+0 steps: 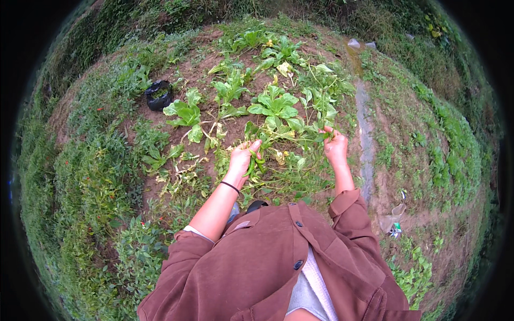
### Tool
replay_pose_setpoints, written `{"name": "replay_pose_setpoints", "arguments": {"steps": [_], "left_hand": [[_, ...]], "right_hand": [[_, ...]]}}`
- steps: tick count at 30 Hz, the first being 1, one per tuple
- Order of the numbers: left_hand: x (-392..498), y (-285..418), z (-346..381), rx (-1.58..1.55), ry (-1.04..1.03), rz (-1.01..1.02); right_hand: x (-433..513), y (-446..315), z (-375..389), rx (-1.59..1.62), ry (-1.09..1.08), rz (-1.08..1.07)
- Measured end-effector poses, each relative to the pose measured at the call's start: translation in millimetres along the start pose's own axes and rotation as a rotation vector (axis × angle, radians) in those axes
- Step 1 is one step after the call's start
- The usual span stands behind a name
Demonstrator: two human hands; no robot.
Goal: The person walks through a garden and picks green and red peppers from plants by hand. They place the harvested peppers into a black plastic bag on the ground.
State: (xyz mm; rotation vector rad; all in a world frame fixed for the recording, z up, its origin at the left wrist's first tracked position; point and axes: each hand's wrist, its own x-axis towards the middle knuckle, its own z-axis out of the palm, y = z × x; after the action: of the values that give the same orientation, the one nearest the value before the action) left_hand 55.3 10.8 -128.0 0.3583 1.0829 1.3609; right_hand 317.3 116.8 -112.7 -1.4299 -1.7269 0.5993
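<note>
My left hand (243,155) is closed around several long green chili peppers (250,167), whose tips hang out below the fingers. A dark band circles that wrist. To the right, my right hand (335,145) has its fingertips pinched on the leafy stem of a green plant (324,114); leaves partly hide what lies between the fingers. Thin stems and leaves run between the two hands. Just beyond them grows a broad-leaved leafy vegetable (275,105), with yellowed leaves low around it.
A black plastic bag (158,95) with green contents stands open on the soil at left. Bushy plants with red spots (96,196) fill the left side. A pale strip (364,132) runs along the right. Crumpled clear plastic (389,221) lies at lower right.
</note>
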Motion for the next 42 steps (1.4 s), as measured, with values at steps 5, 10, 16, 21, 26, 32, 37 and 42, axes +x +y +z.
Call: {"name": "replay_pose_setpoints", "arguments": {"steps": [5, 10, 16, 21, 26, 32, 37, 42], "left_hand": [[-16.2, 18.0, 22.3, 0.265, -0.043, 0.256], [-32.1, 33.4, 43.4, 0.248, -0.201, 0.232], [-20.8, 44.8, 30.0, 0.167, -0.08, 0.344], [7.5, 58.6, -41.5, 0.356, 0.424, 0.273], [13.3, 3.2, -28.6, 0.613, 0.243, 0.319], [28.0, 0.5, 29.5, 0.848, 0.051, 0.259], [25.4, 12.1, 57.0, 0.734, -0.195, 0.191], [14.5, 36.3, 52.4, 0.816, -0.517, 0.057]], "right_hand": [[-1.4, -4.2, 0.5, 0.035, -0.018, 0.039], [-4.2, -13.4, 6.6, 0.032, -0.076, 0.03], [-0.9, -6.7, 4.5, 0.028, 0.0, 0.029], [4.4, 6.8, -11.4, 0.038, 0.055, 0.024], [5.3, 6.2, -17.2, 0.075, 0.052, 0.076], [2.2, 6.0, -19.7, 0.089, -0.001, 0.083], [-0.1, 19.1, -26.1, 0.126, 0.05, 0.089], [0.1, 20.5, -39.2, 0.062, 0.035, 0.054]]}}
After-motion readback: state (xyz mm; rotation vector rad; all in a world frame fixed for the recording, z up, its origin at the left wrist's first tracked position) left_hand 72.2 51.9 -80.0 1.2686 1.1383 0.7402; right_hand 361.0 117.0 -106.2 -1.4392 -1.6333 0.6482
